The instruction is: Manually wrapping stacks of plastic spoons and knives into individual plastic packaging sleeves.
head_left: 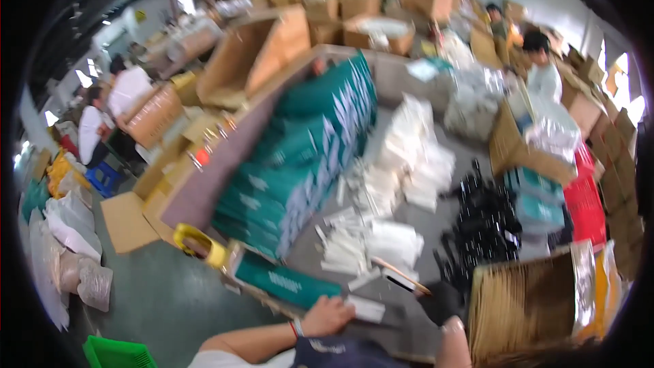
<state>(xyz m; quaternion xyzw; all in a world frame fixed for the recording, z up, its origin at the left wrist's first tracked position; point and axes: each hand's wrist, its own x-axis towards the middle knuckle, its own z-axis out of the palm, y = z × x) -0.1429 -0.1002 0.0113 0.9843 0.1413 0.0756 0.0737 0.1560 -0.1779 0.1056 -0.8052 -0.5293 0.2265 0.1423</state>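
At the table's near edge, my left hand [328,315] is closed with its fingertips on the end of a small white flat box [366,308]. A long teal box [286,285] lies just beyond that hand. My right hand [441,302], in a black glove, grips a thin tan stick [400,273] that points away to the left. Alongside the stick runs a slim dark strip, too blurred to name. Past both hands lies a loose pile of slim white boxes [371,245]. Shiny black slender pieces [480,218] are heaped to the right.
A large teal printed bag [300,157] leans along the table's left side, near white plastic-wrapped bundles [409,143]. A yellow tape dispenser [199,245] sits at the left corner. An open cardboard box [524,300] stands close on the right. Other people work farther off.
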